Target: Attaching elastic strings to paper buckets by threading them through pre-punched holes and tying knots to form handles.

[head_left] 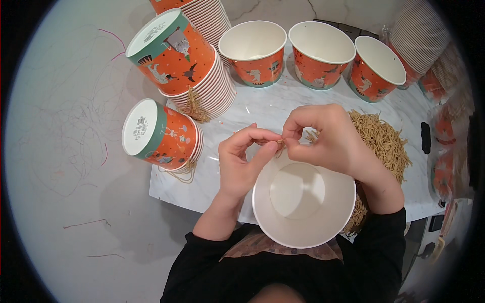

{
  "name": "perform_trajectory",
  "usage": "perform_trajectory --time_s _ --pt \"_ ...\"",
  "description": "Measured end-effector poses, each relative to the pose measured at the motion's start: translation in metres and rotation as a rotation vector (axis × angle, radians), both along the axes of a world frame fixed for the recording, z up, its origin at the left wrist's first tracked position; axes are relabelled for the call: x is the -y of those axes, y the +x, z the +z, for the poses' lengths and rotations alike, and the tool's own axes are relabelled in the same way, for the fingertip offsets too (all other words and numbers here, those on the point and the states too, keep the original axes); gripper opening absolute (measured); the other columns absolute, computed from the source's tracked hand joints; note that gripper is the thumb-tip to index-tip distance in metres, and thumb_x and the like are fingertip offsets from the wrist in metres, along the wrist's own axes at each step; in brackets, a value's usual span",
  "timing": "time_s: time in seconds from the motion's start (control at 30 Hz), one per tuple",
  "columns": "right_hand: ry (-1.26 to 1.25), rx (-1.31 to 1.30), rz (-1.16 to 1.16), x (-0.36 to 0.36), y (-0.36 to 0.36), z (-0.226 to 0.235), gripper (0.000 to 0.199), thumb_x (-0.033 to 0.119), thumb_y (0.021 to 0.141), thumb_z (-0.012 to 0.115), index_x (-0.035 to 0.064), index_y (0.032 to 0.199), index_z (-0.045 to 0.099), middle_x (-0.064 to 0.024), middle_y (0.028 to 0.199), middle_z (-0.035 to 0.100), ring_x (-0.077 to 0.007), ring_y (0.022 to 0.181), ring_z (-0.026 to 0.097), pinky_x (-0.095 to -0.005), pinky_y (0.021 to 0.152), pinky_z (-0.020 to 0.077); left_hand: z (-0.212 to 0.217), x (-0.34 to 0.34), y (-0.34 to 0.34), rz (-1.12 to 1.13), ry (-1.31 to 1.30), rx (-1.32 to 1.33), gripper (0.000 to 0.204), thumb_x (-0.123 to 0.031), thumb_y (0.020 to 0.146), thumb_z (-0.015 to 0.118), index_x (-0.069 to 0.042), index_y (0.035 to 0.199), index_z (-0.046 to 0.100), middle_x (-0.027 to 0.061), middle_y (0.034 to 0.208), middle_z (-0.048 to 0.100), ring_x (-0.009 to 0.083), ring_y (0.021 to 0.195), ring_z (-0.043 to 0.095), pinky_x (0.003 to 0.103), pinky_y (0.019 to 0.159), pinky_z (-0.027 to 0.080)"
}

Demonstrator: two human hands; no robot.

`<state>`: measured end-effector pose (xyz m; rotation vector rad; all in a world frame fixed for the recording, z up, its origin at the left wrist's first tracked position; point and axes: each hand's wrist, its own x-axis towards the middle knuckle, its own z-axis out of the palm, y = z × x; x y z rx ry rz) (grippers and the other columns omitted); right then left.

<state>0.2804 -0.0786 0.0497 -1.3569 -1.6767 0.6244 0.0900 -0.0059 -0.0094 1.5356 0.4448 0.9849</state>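
Note:
A large white paper bucket (303, 230) stands open toward me at the table's near edge, its inside bare. Over its far rim my left hand (245, 159) and my right hand (326, 139) meet, thumbs and forefingers pinched together. Between the fingertips is a short piece of tan cord (280, 146); a loose end shows beside my right hand. Whether the cord passes through the bucket's wall is hidden by the fingers. Just right of my right hand lies a heap of tan cords (384, 144), with more cord (358, 214) below my right forearm.
Three orange printed paper buckets (255, 65) stand upright along the back. At left, a tall bucket stack (177, 60) and a shorter stack (166, 134) lie tilted, tan cords hanging from them. Wrapped bucket stacks (419, 35) and a black object (426, 138) sit at right.

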Motion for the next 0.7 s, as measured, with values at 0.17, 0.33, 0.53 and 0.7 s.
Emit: perform_trajectory --time_s 0.17,0.33,0.53,0.7 --pt "0.130 0.121 -0.048 0.0035 -0.0037 -0.0013 0.011 0.008 0.074 0.073 0.0034 0.076 0.063 -0.0095 0.073 0.066 -0.0256 0.069 0.068 -0.0348 0.061 0.0527 0.0046 -0.0008 0.0000 -0.110 -0.361 0.133 0.014 0.002 0.093 0.065 0.004 0.106 0.069 0.0076 0.091 0.073 0.0110 0.083 0.067 0.025 0.081 0.052" --pt "0.256 0.224 -0.095 0.0025 -0.0080 -0.0045 0.014 0.009 0.073 0.073 0.0056 0.075 0.060 -0.0073 0.073 0.065 -0.0270 0.069 0.066 -0.0375 0.058 0.0510 0.0036 -0.0010 0.0026 -0.129 -0.412 0.083 0.012 0.002 0.094 0.065 0.005 0.106 0.069 0.0077 0.090 0.073 0.0099 0.082 0.068 0.025 0.078 0.054" --pt "0.279 0.294 -0.076 0.0042 -0.0083 -0.0029 0.014 0.000 0.071 0.073 0.0042 0.079 0.062 -0.0075 0.073 0.063 -0.0256 0.069 0.064 -0.0346 0.060 0.0499 -0.0016 -0.0041 -0.0006 -0.128 -0.299 0.018 0.011 0.003 0.091 0.069 0.004 0.102 0.070 0.0070 0.089 0.073 0.0097 0.082 0.068 0.024 0.077 0.054" --pt "0.304 0.328 -0.072 0.0040 -0.0094 -0.0030 0.017 0.009 0.074 0.073 0.0061 0.078 0.057 -0.0074 0.075 0.061 -0.0289 0.072 0.063 -0.0405 0.058 0.0492 0.0035 -0.0050 -0.0020 -0.114 -0.303 -0.007 0.011 0.004 0.089 0.068 0.004 0.100 0.069 0.0069 0.088 0.073 0.0094 0.083 0.068 0.025 0.078 0.054"
